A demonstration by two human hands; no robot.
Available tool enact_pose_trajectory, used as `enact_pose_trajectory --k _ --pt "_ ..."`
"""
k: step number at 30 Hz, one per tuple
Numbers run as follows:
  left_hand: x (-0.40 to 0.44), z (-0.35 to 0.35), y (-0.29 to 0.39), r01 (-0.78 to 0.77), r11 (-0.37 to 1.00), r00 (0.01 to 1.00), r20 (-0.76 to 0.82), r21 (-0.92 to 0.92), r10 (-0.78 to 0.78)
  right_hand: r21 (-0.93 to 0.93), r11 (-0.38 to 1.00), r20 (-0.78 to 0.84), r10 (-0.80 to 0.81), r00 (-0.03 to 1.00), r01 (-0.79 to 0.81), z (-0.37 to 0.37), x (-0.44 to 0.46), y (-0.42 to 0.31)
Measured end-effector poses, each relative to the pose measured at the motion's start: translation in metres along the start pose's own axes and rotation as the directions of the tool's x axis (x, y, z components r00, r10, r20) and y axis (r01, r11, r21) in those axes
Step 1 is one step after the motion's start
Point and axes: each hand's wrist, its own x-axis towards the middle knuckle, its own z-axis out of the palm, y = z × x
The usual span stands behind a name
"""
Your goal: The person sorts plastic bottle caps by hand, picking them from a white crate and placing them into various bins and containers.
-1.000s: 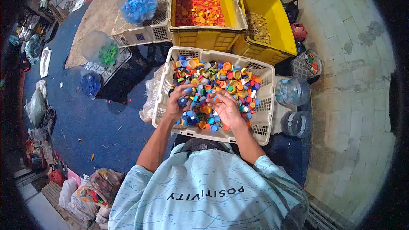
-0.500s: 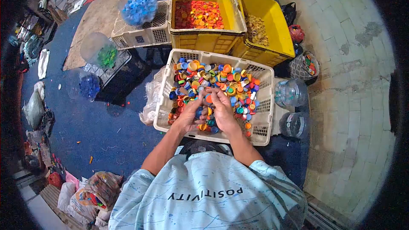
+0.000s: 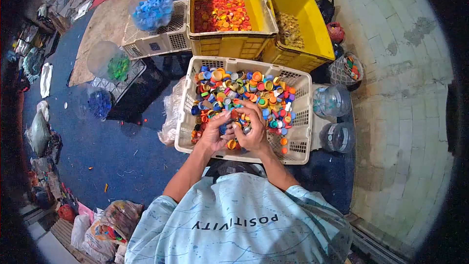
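Note:
A white plastic crate [image 3: 301, 142] stands in front of me, with a mixed heap of coloured bottle caps [image 3: 264, 88] in it. Over the near half of the heap my two hands are close together. My left hand [image 3: 213, 133] is half curled, and dark blue caps show at its fingers. Beside it, my right hand [image 3: 251, 128] bends its fingers inward around a reddish cap near the left thumb. The fingers partly hide what lies between the palms.
Behind the crate stand a yellow bin [image 3: 233, 44] of red and orange caps and another yellow bin [image 3: 312, 34] of pale caps. Clear containers of blue caps [image 3: 152, 12] and green caps [image 3: 118, 68] are at left. Cut plastic jugs [image 3: 337, 138] sit at right.
My right hand has turned and curled further inward, and the reddish cap now sits lower between the hands. The view has shifted slightly.

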Motion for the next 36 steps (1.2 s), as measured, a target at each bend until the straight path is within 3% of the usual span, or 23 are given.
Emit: enact_pose_trajectory --k 3,8,12,15,18,19,20,22,24,29,33,36 --pt "0.004 -0.003 0.000 -0.005 0.998 0.999 0.036 0.060 0.003 0.033 0.997 -0.035 0.070 0.997 -0.068 0.000 0.000 -0.001" --pt "0.006 0.001 0.006 -0.022 0.988 0.998 0.064 0.150 0.012 -0.005 0.999 -0.012 0.041 0.999 -0.041 -0.002 0.000 0.002" --pt "0.007 0.001 0.006 -0.053 0.954 0.998 -0.029 0.294 0.064 0.110 0.991 -0.016 0.080 0.997 -0.078 -0.007 0.003 0.004" --pt "0.011 0.002 0.005 -0.087 0.896 0.981 -0.118 0.436 0.153 0.105 0.994 -0.015 0.000 1.000 0.002 -0.012 -0.004 0.023" --pt "0.015 0.010 0.003 -0.115 0.831 0.957 -0.165 0.545 0.240 0.141 0.988 -0.139 0.087 0.986 -0.068 -0.014 -0.012 0.039" --pt "0.018 0.012 0.001 -0.114 0.827 0.943 -0.202 0.551 0.265 0.245 0.939 -0.150 0.282 0.948 -0.241 -0.014 -0.015 0.037" --pt "0.021 0.013 -0.001 -0.114 0.822 0.926 -0.240 0.557 0.291 0.269 0.932 -0.245 0.310 0.919 -0.243 -0.005 -0.021 0.057" --pt "0.027 0.008 -0.005 -0.126 0.819 0.920 -0.243 0.559 0.307 0.034 0.919 -0.317 0.382 0.868 -0.392 -0.007 -0.021 0.079" --pt "0.032 0.009 -0.010 -0.129 0.845 0.912 -0.272 0.518 0.306 -0.078 0.892 -0.375 0.387 0.842 -0.445 -0.014 -0.008 0.098" --pt "0.038 0.002 -0.016 -0.075 0.963 0.959 -0.246 0.261 0.141 -0.355 0.721 -0.423 0.443 0.790 -0.595 -0.020 0.032 0.166" --pt "0.037 0.004 -0.017 -0.095 0.982 0.958 -0.252 0.163 0.135 -0.479 0.693 -0.465 0.321 0.825 -0.539 -0.014 0.048 0.183" --pt "0.032 0.005 -0.015 -0.108 0.988 0.961 -0.244 0.111 0.132 -0.500 0.591 -0.446 0.450 0.774 -0.632 -0.016 0.051 0.187"
